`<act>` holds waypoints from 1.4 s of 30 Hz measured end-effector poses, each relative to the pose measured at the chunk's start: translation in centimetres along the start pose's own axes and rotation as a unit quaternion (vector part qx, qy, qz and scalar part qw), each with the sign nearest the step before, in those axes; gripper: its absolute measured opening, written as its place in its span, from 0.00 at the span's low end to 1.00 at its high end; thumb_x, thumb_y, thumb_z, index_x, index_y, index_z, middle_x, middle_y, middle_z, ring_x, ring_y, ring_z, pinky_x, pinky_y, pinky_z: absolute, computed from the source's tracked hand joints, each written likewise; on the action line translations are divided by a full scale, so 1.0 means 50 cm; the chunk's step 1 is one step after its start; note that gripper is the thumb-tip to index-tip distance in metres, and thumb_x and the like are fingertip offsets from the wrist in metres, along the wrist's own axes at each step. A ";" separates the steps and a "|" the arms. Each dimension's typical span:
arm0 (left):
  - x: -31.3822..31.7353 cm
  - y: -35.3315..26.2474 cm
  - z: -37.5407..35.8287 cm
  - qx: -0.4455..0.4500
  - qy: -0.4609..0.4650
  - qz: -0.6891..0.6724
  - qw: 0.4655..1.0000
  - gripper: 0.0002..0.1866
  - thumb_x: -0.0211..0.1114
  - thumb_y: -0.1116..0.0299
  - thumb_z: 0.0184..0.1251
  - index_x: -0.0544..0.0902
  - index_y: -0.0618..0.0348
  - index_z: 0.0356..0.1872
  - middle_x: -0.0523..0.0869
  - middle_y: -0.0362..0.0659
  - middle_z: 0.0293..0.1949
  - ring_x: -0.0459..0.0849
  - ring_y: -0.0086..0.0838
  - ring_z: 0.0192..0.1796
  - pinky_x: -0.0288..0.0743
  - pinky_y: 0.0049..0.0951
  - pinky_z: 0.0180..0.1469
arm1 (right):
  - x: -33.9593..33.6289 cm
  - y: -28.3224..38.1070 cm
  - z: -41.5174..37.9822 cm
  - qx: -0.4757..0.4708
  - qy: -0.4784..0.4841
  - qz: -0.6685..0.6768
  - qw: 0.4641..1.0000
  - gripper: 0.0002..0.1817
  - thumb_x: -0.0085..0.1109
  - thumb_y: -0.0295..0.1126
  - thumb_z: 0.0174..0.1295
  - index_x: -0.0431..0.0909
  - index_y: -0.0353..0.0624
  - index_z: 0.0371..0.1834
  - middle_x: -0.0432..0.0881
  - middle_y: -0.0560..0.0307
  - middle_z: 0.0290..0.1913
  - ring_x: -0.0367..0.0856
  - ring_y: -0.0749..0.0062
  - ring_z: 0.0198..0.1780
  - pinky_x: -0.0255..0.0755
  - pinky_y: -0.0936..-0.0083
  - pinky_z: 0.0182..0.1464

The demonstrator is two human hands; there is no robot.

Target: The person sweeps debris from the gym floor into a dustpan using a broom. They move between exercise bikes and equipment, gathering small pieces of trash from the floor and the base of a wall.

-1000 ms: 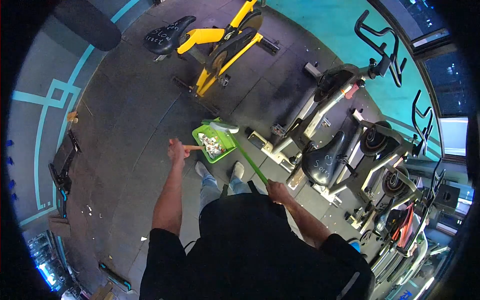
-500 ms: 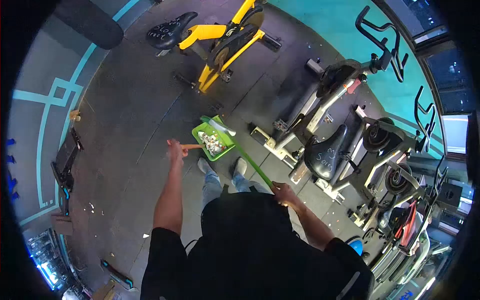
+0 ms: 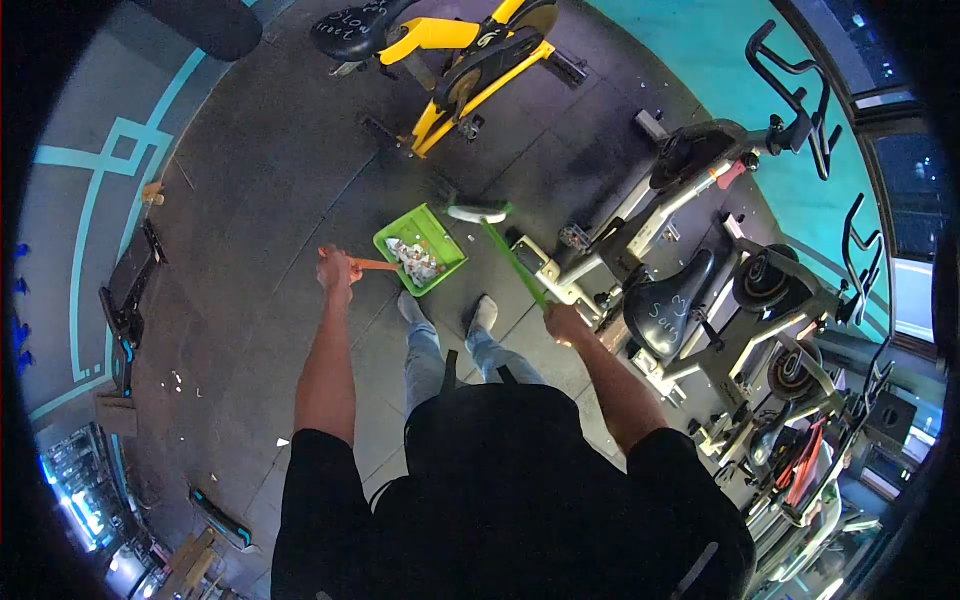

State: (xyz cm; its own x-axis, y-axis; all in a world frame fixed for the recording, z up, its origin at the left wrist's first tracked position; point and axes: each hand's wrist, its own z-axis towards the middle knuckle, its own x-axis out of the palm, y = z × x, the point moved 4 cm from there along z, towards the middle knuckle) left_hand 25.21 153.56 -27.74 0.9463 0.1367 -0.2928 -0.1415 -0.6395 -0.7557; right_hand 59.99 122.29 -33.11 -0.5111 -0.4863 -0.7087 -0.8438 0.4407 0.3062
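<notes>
My left hand (image 3: 337,273) is closed round the orange handle (image 3: 376,265) of a green dustpan (image 3: 457,261). White scraps and small bits of litter (image 3: 415,259) lie in the dustpan, which rests on the dark floor ahead of my feet. In my right hand (image 3: 566,324) is the green stick of a broom (image 3: 516,265), held near its upper end. The broom's head (image 3: 479,214), with pale bristles, is to the right of the dustpan, a little apart from it.
A yellow exercise bike (image 3: 440,75) stands ahead. Grey exercise bikes, one with a black seat (image 3: 668,305), line the right side. White scraps (image 3: 177,380) lie on the floor at the left. A black bench-like frame (image 3: 125,305) is by the left wall.
The broom's head has moved from over the dustpan's far edge to the floor at its right. My right hand has risen in view, and my left hand has shifted slightly forward and left.
</notes>
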 end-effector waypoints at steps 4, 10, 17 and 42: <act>0.003 0.003 -0.003 -0.023 0.002 -0.030 0.999 0.15 0.47 0.60 0.66 0.71 0.64 0.32 0.72 0.45 0.21 0.75 0.31 0.18 0.69 0.30 0.17 | 0.013 0.031 -0.104 0.007 -0.010 0.053 0.999 0.17 0.42 0.39 0.62 0.71 0.36 0.43 0.78 0.36 0.29 0.77 0.41 0.35 0.71 0.52 0.39; -0.040 0.019 -0.002 -0.033 -0.006 0.001 0.999 0.15 0.46 0.60 0.65 0.71 0.62 0.31 0.73 0.46 0.21 0.74 0.30 0.17 0.68 0.30 0.17 | 0.008 0.046 -0.236 0.007 -0.038 0.209 0.977 0.20 0.45 0.38 0.61 0.70 0.43 0.54 0.79 0.34 0.32 0.79 0.42 0.37 0.73 0.54 0.40; -0.051 0.033 -0.022 -0.028 0.041 -0.004 0.999 0.13 0.46 0.61 0.64 0.70 0.62 0.30 0.74 0.46 0.22 0.74 0.32 0.17 0.69 0.31 0.16 | 0.044 0.048 -0.176 0.106 0.006 0.333 0.937 0.16 0.45 0.39 0.64 0.72 0.38 0.45 0.76 0.47 0.18 0.78 0.61 0.22 0.72 0.69 0.24; -0.071 0.029 -0.037 -0.018 -0.007 0.043 0.999 0.19 0.46 0.58 0.64 0.74 0.67 0.32 0.77 0.47 0.22 0.78 0.29 0.16 0.71 0.30 0.17 | 0.191 0.007 0.020 0.260 0.163 0.818 0.486 0.13 0.50 0.46 0.62 0.65 0.50 0.29 0.63 0.65 0.11 0.62 0.79 0.10 0.60 0.79 0.11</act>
State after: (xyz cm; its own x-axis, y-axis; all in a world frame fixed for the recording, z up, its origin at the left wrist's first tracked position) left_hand 22.17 150.75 -26.73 0.9273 0.0902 -0.3634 -0.2109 -0.6760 -0.7061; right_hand 54.98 118.59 -40.40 -0.4988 0.7805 0.3769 0.8485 0.5285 0.0285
